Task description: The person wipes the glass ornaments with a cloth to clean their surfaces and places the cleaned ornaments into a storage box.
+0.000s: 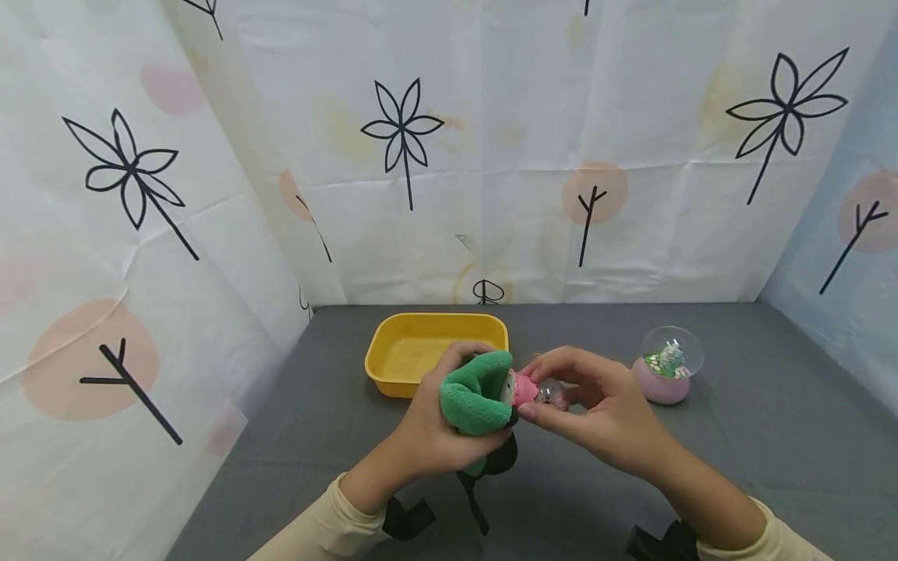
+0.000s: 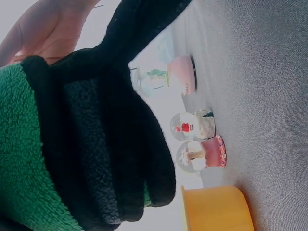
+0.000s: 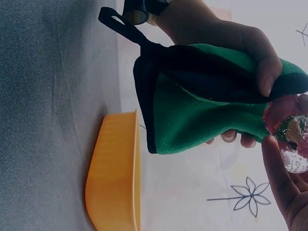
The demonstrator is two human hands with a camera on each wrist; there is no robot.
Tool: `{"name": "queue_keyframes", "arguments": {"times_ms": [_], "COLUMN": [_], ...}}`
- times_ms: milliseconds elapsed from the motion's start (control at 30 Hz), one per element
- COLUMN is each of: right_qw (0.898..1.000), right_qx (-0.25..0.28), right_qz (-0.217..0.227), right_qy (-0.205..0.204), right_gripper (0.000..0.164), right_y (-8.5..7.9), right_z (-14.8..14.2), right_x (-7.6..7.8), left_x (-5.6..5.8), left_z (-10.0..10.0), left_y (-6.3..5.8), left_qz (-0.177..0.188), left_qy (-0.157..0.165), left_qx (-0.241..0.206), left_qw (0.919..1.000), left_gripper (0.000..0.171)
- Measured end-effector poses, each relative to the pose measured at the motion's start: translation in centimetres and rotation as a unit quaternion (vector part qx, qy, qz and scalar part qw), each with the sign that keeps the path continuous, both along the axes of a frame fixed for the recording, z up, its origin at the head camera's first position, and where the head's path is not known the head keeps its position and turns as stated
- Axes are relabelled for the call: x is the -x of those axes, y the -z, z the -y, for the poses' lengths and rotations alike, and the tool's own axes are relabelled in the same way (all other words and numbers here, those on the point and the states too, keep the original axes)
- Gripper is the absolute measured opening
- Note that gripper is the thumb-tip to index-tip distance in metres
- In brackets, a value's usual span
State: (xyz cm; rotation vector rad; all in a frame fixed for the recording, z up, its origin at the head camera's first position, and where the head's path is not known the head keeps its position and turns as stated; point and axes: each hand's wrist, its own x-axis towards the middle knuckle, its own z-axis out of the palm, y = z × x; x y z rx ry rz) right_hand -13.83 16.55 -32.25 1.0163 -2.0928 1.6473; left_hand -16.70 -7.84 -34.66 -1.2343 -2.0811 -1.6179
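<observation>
My left hand [image 1: 429,436] grips a folded green cloth [image 1: 471,399] with black edging and a black hanging loop [image 3: 122,21]. In my right hand [image 1: 606,409], fingers and thumb pinch a small snow globe [image 1: 525,387] with a pink base and a clear, glittery dome. The globe lies on its side, its base end against the fold of the cloth and its dome toward my right palm. The left wrist view has the cloth large in front, which hides the held globe there.
A yellow plastic tub [image 1: 372,366] stands behind my left hand. A larger pink-based globe [image 1: 662,382] stands at the right. The left wrist view shows two small globes on the grey tabletop: one white-based [image 2: 206,124], one pink-based [image 2: 214,151]. A patterned curtain [image 1: 519,156] hangs behind.
</observation>
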Motion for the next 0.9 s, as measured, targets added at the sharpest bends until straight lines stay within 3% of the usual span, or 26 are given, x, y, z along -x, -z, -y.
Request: {"name": "queue_keyframes", "arguments": {"times_ms": [500,800,900], "right_qw": [0.992,0.992,0.994], "right_qx": [0.026,0.018,0.007], "right_qz": [-0.096,-0.074,-0.062], "right_qy": [-0.079,-0.099,-0.087], "right_gripper": [0.049,0.051,0.052], "right_y": [0.34,0.25,0.18], "right_z": [0.03,-0.21,-0.28], "right_x": [0.48,0.37,0.25], "left_x": [-0.06,-0.03,-0.02], "left_z": [0.06,0.07,0.07], "left_y": [0.01,-0.01,-0.06], "left_qz": [0.024,-0.004,-0.005], "left_qy": [0.003,0.011,0.012], "left_qx": [0.021,0.011,0.005], "left_qw": [0.9995,0.9999,0.9999], "left_gripper": [0.088,0.085,0.084]}}
